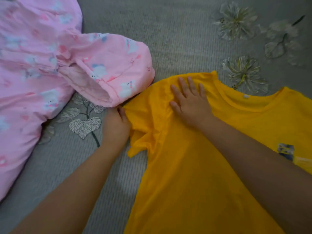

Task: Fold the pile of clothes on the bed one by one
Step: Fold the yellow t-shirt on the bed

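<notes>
Right hand (pixel 190 105) flat on yellow shirt (pixel 185 166); left hand (pixel 116 125) grips its sleeve.

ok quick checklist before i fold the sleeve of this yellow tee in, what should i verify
1. Yellow cotton t-shirt lying spread on the grey leaf-print bedsheet: ok.
2. Right hand pinning the shoulder flat, palm down, fingers spread: ok.
3. Left hand holding the sleeve edge: ok, the fingers curl over the fabric.
4. Sleeve smooth: not ok, it is bunched and wrinkled below the left hand.
5. Room beside the sleeve: not ok, the pink animal-print quilt reaches right up to the shirt's shoulder.
6. Hem and far sleeve laid straight: cannot tell, both are out of frame.
</notes>
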Tool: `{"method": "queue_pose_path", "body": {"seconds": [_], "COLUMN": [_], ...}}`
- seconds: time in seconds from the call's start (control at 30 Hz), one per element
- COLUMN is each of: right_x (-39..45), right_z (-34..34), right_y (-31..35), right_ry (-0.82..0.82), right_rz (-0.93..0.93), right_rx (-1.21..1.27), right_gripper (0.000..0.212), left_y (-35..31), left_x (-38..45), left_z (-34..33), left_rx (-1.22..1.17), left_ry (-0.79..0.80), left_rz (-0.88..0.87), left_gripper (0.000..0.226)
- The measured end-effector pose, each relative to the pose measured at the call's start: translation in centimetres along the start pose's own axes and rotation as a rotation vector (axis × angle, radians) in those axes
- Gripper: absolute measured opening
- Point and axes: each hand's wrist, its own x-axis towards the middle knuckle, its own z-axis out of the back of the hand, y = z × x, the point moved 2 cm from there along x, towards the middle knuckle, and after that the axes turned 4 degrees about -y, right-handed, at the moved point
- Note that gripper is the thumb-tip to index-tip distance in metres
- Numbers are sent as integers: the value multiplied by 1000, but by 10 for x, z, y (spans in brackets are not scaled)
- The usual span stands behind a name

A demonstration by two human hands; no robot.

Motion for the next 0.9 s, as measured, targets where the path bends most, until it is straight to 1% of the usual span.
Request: {"method": "queue_pose_path", "body": {"seconds": [0.07, 0.1, 0.13, 0.17, 0.27, 0.3, 0.33, 0.37, 0.43, 0.5, 0.57, 0.6, 0.63, 0.67, 0.7, 0.73, 0.77, 0.8, 0.83, 0.9], "right_x": [3, 4, 5, 6, 8, 9, 8, 6, -5, -26, -56, -72, -88, -104, -120, -133, -145, -155, -163, -171], "right_z": [-6, -7, -8, -8, -8, -6, -4, -1, 6, 16, 23, 25, 26, 26, 26, 26, 26, 27, 28, 29], "right_y": [0, 1, 2, 4, 7, 7, 7, 6, 2, -9, -30, -42, -54, -65, -74, -82, -87, -92, -95, -95], "right_ry": [27, 21, 8, -2, 3, 13, 30, 49, 46, -34, -118, -138, -140, -128, -115, -113, -124, -141, -158, -210], "right_rz": [-17, -29, -37, -46, -66, -64, -57, -42, -5, -5, -64, -100, -142, -185, -220, -244, -265, -284, -298, -290], "right_rx": [-47, -52, -46, -39, -27, -17, -4, 17, 78, 148, 222, 243, 254, 259, 263, 270, 280, 290, 297, 300], "right_gripper": [57, 57, 57, 57, 57, 57, 56, 56, 54, 51, 47, 44, 42, 41, 40, 38, 37, 35, 33, 28], "left_y": [6, 9, 13, 18, 22, 21, 21, 17, 0, -25, -53, -69, -86, -102, -119, -133, -143, -146, -144, -126], "left_x": [1, 2, 4, 6, 4, 1, -1, -4, -19, -33, -39, -40, -40, -42, -48, -57, -67, -76, -82, -90], "left_z": [11, 15, 19, 22, 31, 35, 38, 42, 47, 46, 36, 28, 16, 1, -13, -27, -37, -42, -40, -25], "left_rx": [-137, -185, -230, -284, -464, -477, -467, -429, -341, -302, -321, -342, -380, -439, -491, -513, -509, -490, -480, -386], "left_ry": [-52, -41, 5, 94, 498, 560, 555, 498, 349, 195, 78, 61, 107, 241, 446, 650, 784, 812, 765, 530], "left_rz": [84, 125, 170, 222, 444, 469, 429, 337, 101, -69, -102, -82, -45, 18, 90, 122, 90, 28, -42, -233], "left_gripper": [21, 18, 12, 10, 16, 16, 16, 14, 3, 13, 19, 23, 30, 40, 53, 62, 66, 62, 54, 41]}}
